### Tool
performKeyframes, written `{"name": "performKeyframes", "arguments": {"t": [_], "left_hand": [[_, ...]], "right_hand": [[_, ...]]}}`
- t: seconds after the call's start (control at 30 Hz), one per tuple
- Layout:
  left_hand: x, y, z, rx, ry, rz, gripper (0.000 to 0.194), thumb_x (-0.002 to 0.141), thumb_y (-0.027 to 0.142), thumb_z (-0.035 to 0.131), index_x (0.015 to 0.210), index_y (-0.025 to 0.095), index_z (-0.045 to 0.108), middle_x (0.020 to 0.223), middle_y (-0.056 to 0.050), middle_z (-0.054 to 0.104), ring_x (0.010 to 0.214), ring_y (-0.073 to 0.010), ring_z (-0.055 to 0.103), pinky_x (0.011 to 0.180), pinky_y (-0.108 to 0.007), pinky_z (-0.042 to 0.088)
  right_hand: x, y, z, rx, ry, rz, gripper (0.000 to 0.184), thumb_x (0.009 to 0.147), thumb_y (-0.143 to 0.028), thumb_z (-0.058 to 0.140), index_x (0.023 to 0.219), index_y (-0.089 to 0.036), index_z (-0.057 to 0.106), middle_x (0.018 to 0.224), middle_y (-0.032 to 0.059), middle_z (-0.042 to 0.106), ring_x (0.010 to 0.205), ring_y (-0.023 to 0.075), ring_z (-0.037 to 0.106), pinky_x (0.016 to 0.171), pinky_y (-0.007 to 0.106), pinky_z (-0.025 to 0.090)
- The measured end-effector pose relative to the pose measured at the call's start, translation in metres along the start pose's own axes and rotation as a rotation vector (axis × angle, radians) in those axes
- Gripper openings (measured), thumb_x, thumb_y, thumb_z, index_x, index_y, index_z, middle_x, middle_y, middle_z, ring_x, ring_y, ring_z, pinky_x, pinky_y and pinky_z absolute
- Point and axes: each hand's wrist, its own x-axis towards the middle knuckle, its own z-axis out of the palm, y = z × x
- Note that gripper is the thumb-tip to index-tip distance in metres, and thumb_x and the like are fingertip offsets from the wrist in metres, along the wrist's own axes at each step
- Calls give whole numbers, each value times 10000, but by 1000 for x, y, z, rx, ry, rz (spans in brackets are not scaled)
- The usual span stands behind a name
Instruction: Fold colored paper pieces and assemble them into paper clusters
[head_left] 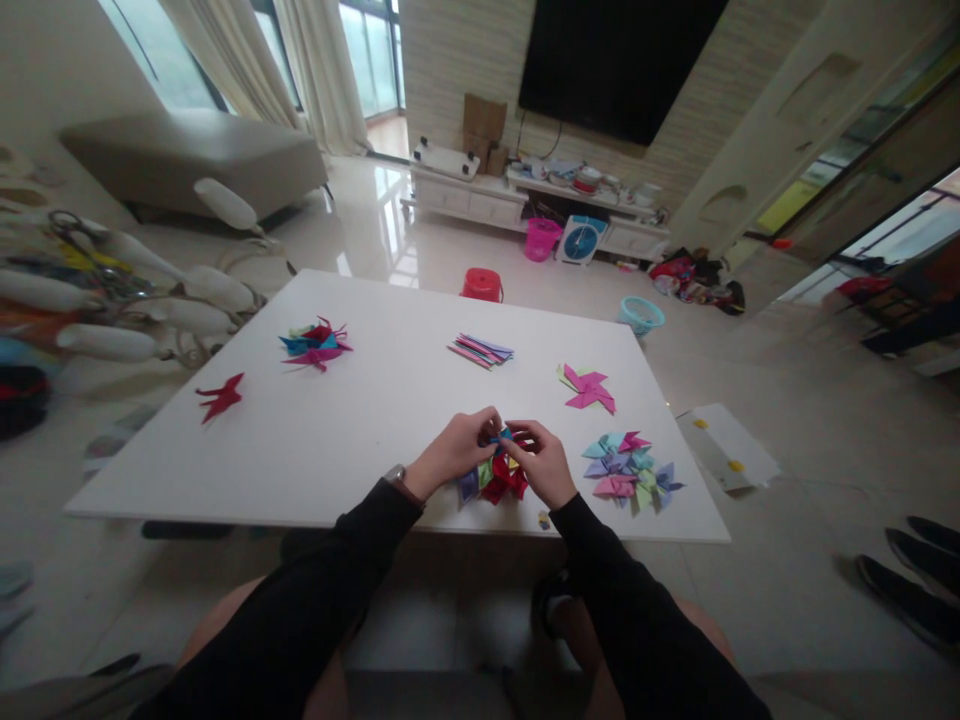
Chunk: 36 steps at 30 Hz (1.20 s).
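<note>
Both my hands meet near the front edge of the white table [375, 440]. My left hand [472, 437] and my right hand [541, 455] pinch a small blue folded paper piece [502, 438] between their fingertips. Directly beneath lies a cluster of folded paper pieces [506, 485] in red, green and purple, partly hidden by the fingers. To the right of my right hand is a heap of pastel folded paper pieces [626, 465]. Behind that sit pink paper pinwheels [589, 388], with some light green showing underneath.
A stack of folded paper strips [481, 351] lies toward the table's far side. At the left are a pile of paper cranes [315, 345] and a single red crane [221, 398]. Beyond the table stand a red stool [482, 284] and a light blue basket [641, 314].
</note>
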Motion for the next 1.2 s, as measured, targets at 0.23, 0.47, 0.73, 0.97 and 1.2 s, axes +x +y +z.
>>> {"name": "performKeyframes", "arguments": {"t": [0.23,0.47,0.73,0.97,1.2], "left_hand": [[-3,3,-10,158,32,119,169,771,123,672,903,196,597,837,-9,658,772,-154,625,701,-267,498],[-5,-7,-9,-200,113,-77,288,782,228,735,1044,199,618,1206,-89,645,1085,-217,657,810,-304,567],[-13,-7,-6,-95,11,-103,181,809,221,733,980,163,724,918,-53,745,875,-194,688,817,-297,520],[-17,-28,-34,28,63,-144,70,828,197,694,867,170,745,875,-45,739,825,-176,677,782,-285,516],[-36,-81,-69,528,181,-329,77,822,144,657,798,156,730,902,-75,631,867,-193,614,847,-321,490]], "right_hand": [[-1,0,2,-118,56,-70,206,817,-384,726,888,-191,728,853,57,735,776,203,696,727,345,568],[3,3,-4,-56,53,-40,266,821,-433,732,923,-188,719,879,69,739,812,217,698,745,358,580],[2,8,4,-97,-11,-67,329,822,-485,743,968,-190,717,908,84,737,830,241,704,742,392,579],[5,1,12,-146,-15,-79,341,850,-471,714,1031,-182,687,1013,107,715,920,251,700,760,388,575],[1,-5,8,-240,-32,-226,122,891,-315,644,916,-202,685,981,75,651,907,222,639,791,370,550]]}}
